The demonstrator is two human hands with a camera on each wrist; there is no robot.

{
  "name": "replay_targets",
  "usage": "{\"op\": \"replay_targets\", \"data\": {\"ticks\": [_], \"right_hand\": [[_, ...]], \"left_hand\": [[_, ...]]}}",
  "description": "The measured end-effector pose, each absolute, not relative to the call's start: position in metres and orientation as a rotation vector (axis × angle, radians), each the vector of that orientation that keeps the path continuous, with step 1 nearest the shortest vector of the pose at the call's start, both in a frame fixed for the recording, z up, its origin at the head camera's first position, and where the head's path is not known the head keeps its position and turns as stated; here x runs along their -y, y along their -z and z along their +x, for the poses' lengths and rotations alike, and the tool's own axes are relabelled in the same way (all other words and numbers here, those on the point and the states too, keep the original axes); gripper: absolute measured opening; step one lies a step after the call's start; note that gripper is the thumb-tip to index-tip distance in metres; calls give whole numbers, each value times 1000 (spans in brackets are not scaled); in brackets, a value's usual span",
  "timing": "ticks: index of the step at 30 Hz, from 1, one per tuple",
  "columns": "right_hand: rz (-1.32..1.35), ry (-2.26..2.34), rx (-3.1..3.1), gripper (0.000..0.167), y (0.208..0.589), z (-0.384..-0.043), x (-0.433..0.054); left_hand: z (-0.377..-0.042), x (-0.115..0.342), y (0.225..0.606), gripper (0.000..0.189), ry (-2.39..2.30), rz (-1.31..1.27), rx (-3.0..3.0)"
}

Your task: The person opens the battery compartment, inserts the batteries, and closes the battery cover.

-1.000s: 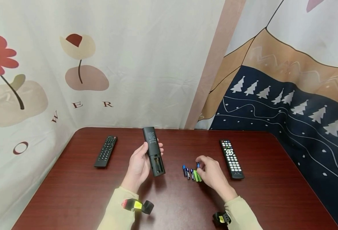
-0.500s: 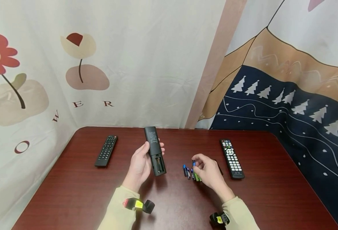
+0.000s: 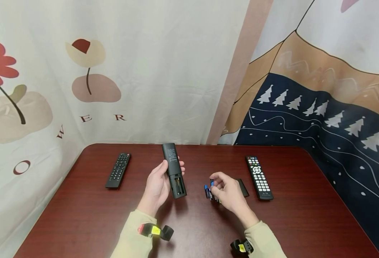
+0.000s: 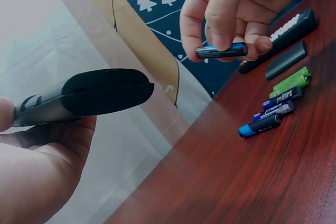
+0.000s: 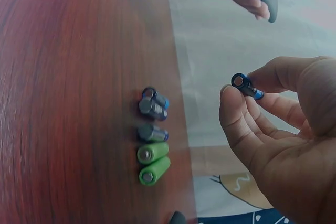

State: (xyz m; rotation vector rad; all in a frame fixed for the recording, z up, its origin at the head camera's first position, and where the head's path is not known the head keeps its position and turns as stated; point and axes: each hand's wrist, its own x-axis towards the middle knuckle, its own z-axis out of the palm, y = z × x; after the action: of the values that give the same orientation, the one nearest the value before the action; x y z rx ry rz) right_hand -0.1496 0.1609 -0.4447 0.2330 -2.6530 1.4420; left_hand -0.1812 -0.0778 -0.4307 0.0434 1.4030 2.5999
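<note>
My left hand grips a black remote control, its back facing up and its battery compartment uncovered at the near end. A battery with a blue end is pinched between the thumb and fingers of my right hand, raised above the table. Beneath that hand lies a row of loose batteries: two green ones side by side and several dark blue ones. In the head view the right hand covers most of this row. A dark battery cover lies just right of the hand.
A second black remote lies buttons up on the left of the brown table. A third remote with white buttons rests at the right. Printed curtains hang behind the table's far edge.
My right hand has risen off the row and moved left with the pinched battery, towards the remote. The battery cover behind it has come into view. My left hand keeps the remote nearly still.
</note>
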Motion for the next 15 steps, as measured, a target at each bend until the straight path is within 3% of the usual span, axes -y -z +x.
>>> {"op": "replay_targets", "data": {"ticks": [15], "right_hand": [[298,-1688,2534,30,436,-144,-140]], "left_hand": [[-181,74,434,50,-2597,68,-1391]]}}
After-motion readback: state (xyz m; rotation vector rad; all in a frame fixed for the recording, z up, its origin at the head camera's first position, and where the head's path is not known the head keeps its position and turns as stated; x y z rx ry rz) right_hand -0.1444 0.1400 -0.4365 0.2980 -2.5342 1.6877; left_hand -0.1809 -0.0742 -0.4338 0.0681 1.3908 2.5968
